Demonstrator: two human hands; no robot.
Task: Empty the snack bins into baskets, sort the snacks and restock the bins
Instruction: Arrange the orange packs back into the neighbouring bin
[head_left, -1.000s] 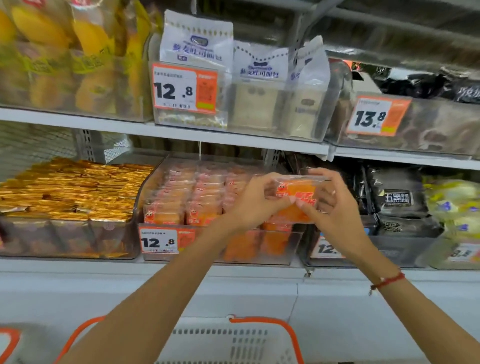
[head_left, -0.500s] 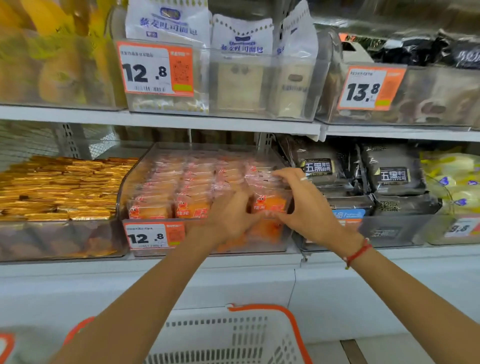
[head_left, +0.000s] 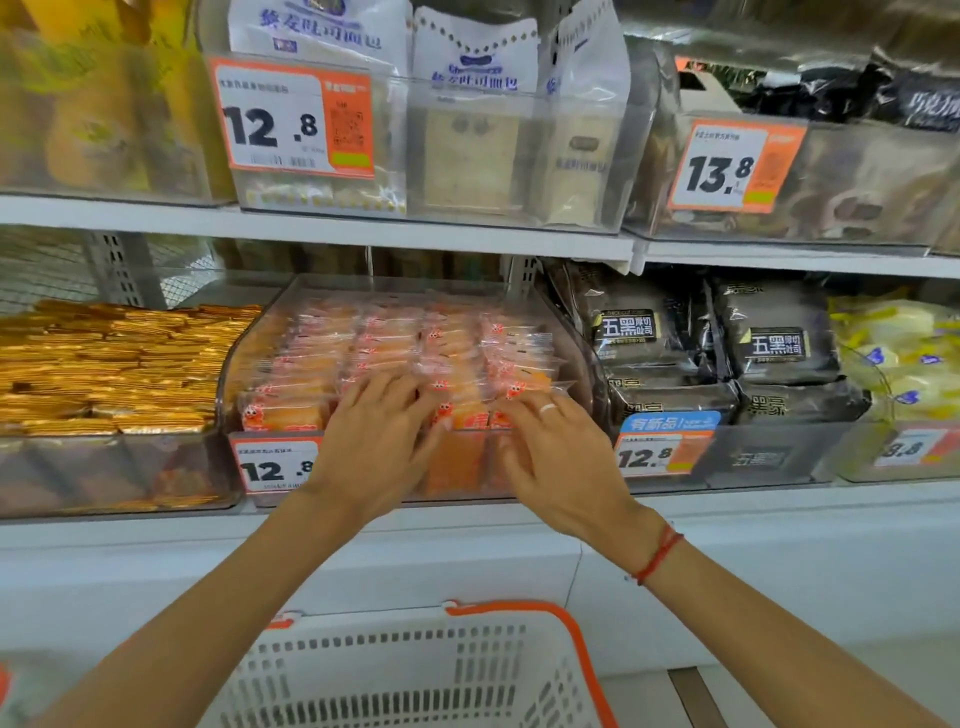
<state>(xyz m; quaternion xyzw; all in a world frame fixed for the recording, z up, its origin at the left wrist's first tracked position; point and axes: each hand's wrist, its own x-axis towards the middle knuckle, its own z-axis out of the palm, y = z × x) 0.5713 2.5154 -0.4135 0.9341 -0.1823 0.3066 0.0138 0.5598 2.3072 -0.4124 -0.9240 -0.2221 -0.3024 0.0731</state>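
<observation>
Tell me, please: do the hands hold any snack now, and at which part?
Nothing is held. The left hand and right hand lie with spread fingers on the front orange snack packs in the clear bin, pressing, with no grip.

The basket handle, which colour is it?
Orange, on the white basket; the handle shows in the head view.

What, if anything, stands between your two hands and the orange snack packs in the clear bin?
Nothing visible does. The left hand and right hand already rest with spread fingers on the front orange snack packs, reaching over the low front wall of the open-topped clear bin.
</observation>
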